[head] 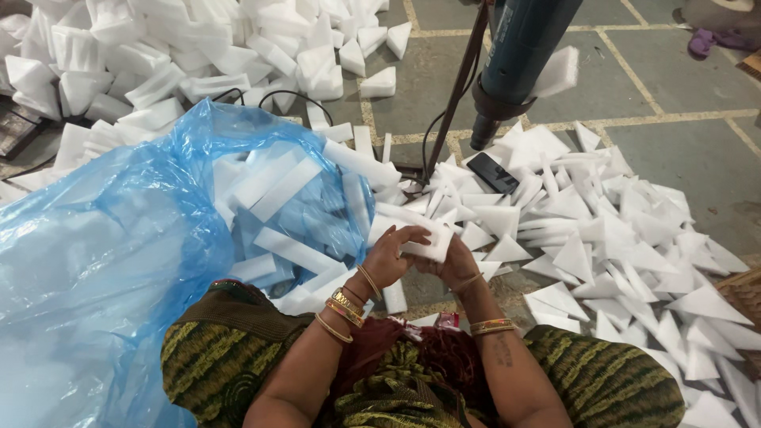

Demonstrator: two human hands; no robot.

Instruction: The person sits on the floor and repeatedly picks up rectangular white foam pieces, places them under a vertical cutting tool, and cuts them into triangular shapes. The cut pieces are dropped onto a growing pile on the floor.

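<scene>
Foam block [424, 242], white and rectangular, sits pinched between both my hands just above my lap; it looks light, soft and easily dented, so I grip its edges. At nine o'clock lies the blue plastic bag [111, 238]. My left hand [388, 257] and right hand [458, 265] close around it, with foam triangles [618, 261] at three o'clock.

**Green-and-Yellow Dress, Gold Bangles**

The person wears a garment patterned in green and yellow stripes, with dark maroon cloth at the lap. The left hand [390, 257] has several gold bangles at its wrist; the right hand [457, 265] has a thinner set. A small dark mark shows on the right forearm.
</scene>
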